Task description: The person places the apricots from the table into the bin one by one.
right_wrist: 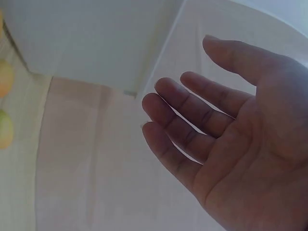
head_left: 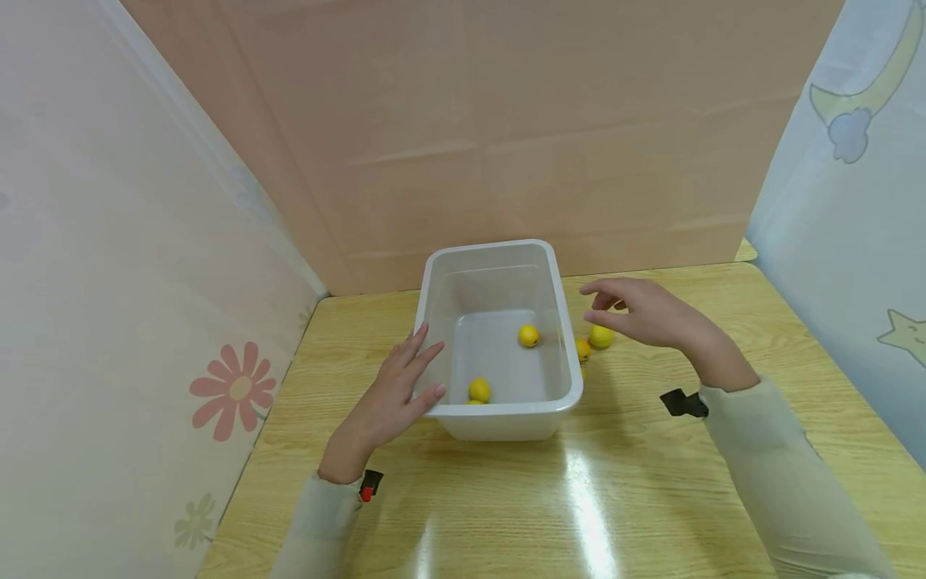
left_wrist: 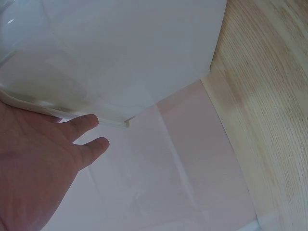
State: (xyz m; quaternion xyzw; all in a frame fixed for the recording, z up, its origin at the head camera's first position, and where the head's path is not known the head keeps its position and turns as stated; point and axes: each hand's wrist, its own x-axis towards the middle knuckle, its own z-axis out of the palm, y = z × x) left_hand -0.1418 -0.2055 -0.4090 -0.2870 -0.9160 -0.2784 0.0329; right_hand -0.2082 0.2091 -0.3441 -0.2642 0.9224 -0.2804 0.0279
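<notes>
A whitish plastic bin (head_left: 506,408) stands on the wooden table with a few small round yellow fruits inside, one (head_left: 529,335) toward its right side and another (head_left: 479,390) at the near left. My left hand (head_left: 391,394) rests at the bin's left rim, fingers spread and fairly straight; the left wrist view shows the palm (left_wrist: 33,163) beside the rim. To the right of the bin my right hand (head_left: 640,310) hovers with loosely bent fingers, and its palm (right_wrist: 250,159) holds nothing. Just beneath it lie a yellow fruit (head_left: 600,336) and an orange-yellow one (head_left: 583,349).
Another fruit is mostly hidden by the bin's right wall. A pinkish-tan panel (head_left: 506,145) rises behind the table (head_left: 448,515). Pale printed panels flank it, with a flower (head_left: 237,388) at left and a moon (head_left: 868,88) at right.
</notes>
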